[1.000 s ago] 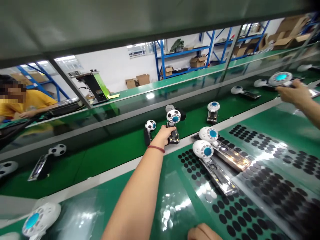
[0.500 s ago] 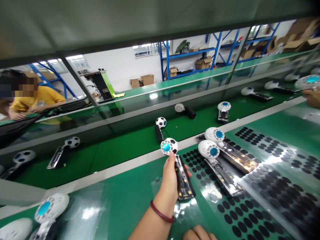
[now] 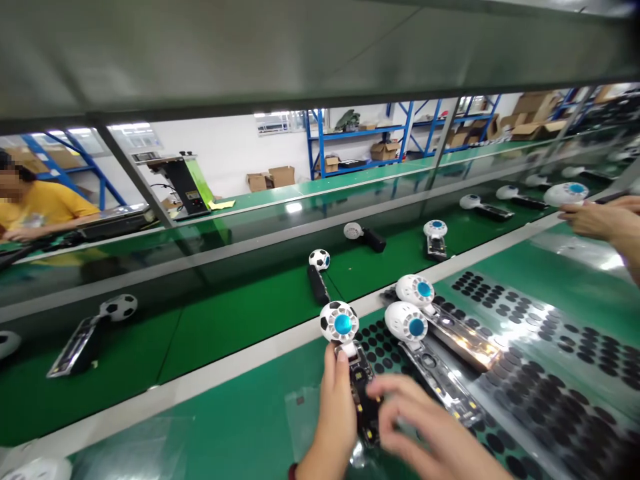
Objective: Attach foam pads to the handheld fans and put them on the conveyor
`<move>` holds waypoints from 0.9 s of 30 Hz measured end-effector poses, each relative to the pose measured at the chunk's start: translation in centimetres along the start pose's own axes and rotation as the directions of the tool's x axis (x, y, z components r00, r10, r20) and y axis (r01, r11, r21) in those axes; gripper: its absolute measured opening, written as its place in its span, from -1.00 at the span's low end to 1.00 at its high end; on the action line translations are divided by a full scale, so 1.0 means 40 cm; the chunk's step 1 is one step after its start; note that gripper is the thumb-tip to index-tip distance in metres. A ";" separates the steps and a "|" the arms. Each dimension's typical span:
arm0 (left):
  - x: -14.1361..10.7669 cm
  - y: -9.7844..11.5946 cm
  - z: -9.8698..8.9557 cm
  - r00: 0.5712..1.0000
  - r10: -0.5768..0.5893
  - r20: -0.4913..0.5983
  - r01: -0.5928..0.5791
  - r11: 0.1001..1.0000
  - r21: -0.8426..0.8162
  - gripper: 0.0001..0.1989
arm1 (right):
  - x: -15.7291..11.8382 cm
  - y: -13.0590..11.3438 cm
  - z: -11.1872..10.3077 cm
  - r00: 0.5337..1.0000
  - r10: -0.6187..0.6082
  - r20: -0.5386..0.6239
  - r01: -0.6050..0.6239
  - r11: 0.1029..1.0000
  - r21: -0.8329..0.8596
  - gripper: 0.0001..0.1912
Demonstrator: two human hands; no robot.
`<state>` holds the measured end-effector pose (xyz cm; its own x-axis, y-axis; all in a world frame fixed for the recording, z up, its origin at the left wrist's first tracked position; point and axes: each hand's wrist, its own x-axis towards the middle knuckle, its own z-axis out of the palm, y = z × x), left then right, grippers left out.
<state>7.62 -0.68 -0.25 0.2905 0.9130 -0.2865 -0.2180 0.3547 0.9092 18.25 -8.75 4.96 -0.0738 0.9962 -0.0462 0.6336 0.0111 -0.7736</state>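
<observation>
A device with a black-and-white football-pattern head and blue centre (image 3: 339, 323) is held upright, head away from me. My left hand (image 3: 336, 407) grips its dark handle from the left, thumb near the neck. My right hand (image 3: 415, 417) is at the handle's right side, index finger and thumb curled close together near its middle; it is blurred, and whether anything small is between the fingertips is hidden. Just right of it lie two devices with white heads, one nearer (image 3: 406, 321) and one behind (image 3: 415, 291), partly over sheets of black round stickers (image 3: 537, 393).
Beyond the pale rail (image 3: 210, 365), a green conveyor (image 3: 210, 327) carries several similar devices. At the right, another person's hands (image 3: 595, 217) hold a white-headed device (image 3: 565, 194). A person in yellow (image 3: 50, 203) sits at the far left. A dark panel (image 3: 300, 53) hangs overhead.
My right hand has come up from the bottom edge to the held device's handle. The device's head now faces me more squarely. The view has shifted, and belt items appear further left.
</observation>
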 end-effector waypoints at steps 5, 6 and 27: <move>0.001 0.003 -0.004 0.998 0.060 0.010 -0.060 0.960 0.273 -0.48 | 0.113 0.000 -0.052 0.989 0.146 -0.023 -0.142 0.982 0.125 -0.86; -0.001 0.005 -0.003 0.998 0.055 0.012 -0.056 0.955 0.290 -0.47 | 0.121 -0.003 -0.053 0.991 0.136 0.002 -0.135 0.984 0.115 -0.86; -0.017 0.017 0.004 0.997 -0.005 -0.076 0.033 0.927 0.374 -0.48 | 0.128 -0.036 -0.043 0.977 0.200 0.070 -0.193 0.977 -0.095 -0.87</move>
<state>7.43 -1.08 0.62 0.2198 0.9240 -0.3129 0.1562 0.2833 0.9462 18.30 -3.52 6.92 0.0004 0.9698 -0.2440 0.7062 -0.1730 -0.6865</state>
